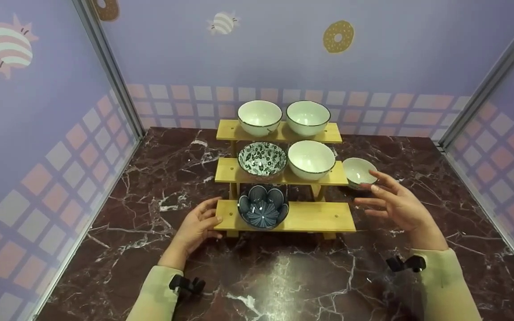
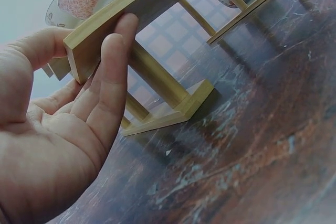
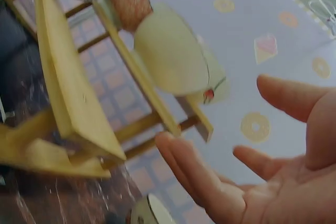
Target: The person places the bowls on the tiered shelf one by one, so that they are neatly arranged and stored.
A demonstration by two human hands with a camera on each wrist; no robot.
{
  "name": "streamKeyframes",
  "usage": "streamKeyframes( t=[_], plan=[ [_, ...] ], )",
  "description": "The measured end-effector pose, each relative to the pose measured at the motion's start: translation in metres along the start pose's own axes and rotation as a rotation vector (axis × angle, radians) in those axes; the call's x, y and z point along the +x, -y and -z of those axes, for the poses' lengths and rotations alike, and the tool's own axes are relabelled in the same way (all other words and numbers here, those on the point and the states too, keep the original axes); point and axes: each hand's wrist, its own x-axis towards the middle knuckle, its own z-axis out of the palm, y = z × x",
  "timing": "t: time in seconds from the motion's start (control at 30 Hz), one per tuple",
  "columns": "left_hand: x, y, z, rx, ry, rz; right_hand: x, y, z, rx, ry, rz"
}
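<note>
My left hand [image 1: 199, 225] grips the left end of the lowest board of a three-tier wooden stand [image 1: 315, 216]; in the left wrist view the thumb lies at the board's end and fingers reach beneath it. A dark blue bowl [image 1: 263, 214] sits on that board, close to this hand. To the right of the stand my right hand [image 1: 400, 205] hangs with fingers spread, holding nothing. Just behind its fingertips a small white bowl [image 1: 357, 171] stands on the table. In the right wrist view the hand [image 3: 278, 182] is beside the stand's boards.
On the middle board are a black-and-white patterned bowl [image 1: 262, 159] and a white bowl [image 1: 311, 159]. Two dark-rimmed white bowls [image 1: 260, 117] occupy the top board. Purple panels [image 1: 275, 53] enclose the dark marbled table [image 1: 301, 276] at the back and sides.
</note>
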Motion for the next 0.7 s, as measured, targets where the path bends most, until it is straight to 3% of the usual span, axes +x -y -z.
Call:
streamKeyframes(
  t=[0.1, 0.27, 0.43, 0.7],
  plan=[
    [0.0, 0.0, 0.0, 0.002, -0.001, 0.002, 0.005, -0.004, 0.005, -0.064, -0.151, -0.049],
    [-0.001, -0.001, -0.001, 0.012, -0.01, 0.013, 0.016, -0.015, 0.015, -0.155, -0.31, -0.128],
    [-0.001, -0.001, -0.001, 0.005, -0.01, 0.014, 0.031, -0.029, 0.023, -0.166, -0.398, -0.188],
    [0.0, -0.001, -0.001, 0.011, -0.01, 0.012, 0.052, -0.048, 0.029, -0.055, -0.501, -0.22]
  ],
)
